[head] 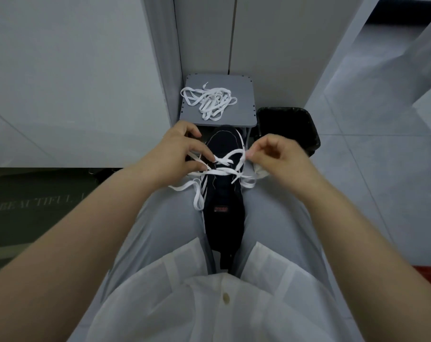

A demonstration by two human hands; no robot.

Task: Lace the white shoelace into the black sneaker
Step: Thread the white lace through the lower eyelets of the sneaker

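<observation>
Lap (pixel 165 218): shoelace (pixel 225 159) between both grips (pixel 182 154) (pixel 276 156)

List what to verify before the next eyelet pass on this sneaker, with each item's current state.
1. Black sneaker is wedged between the thighs, toe pointing away: ok.
2. Left hand pinches the white shoelace at the sneaker's left side: ok.
3. Right hand pinches the same lace at the right side: ok.
4. Crossings lie flat and untwisted: cannot tell.
5. Next eyelet is free and in sight: cannot tell, the fingers cover it.
6. Spare laces on the grey stool lie apart from the working lace: ok.
</observation>
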